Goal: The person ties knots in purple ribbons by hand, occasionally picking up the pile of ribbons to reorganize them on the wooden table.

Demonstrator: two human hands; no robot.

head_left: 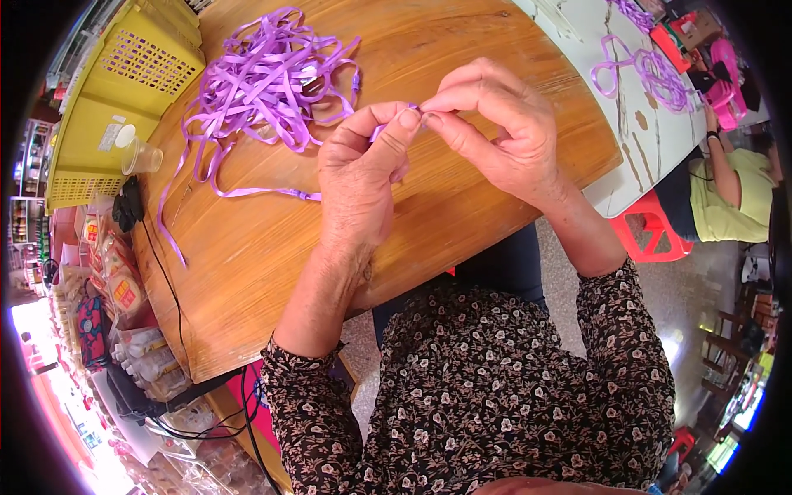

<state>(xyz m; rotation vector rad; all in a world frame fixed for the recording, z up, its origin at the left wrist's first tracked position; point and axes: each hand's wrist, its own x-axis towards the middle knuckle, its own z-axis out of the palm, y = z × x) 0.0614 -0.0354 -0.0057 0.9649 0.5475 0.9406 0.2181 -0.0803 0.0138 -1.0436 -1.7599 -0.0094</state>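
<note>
My left hand (pixel 359 177) is closed, and a short bit of purple strap (pixel 377 132) shows between its thumb and bent fingers. Against it, my right hand (pixel 507 136) pinches the strap's end with thumb and forefinger. The two hands' fingertips meet there, and the small piece between them is mostly hidden. Beyond my left hand lies a tangled pile of flat purple straps (pixel 264 82) on the wooden table (pixel 462 239). One strap trails from the pile toward my left wrist, with a small purple fitting (pixel 305 195) on it. Another hangs loosely toward the table's left edge.
A yellow plastic crate (pixel 124 99) stands at the left, beside a clear plastic cup (pixel 142 157). A black cable (pixel 169 280) crosses the table's left edge. On the white table (pixel 635 148) at right lie more purple straps (pixel 660 78). A person in yellow (pixel 734 198) sits beside it.
</note>
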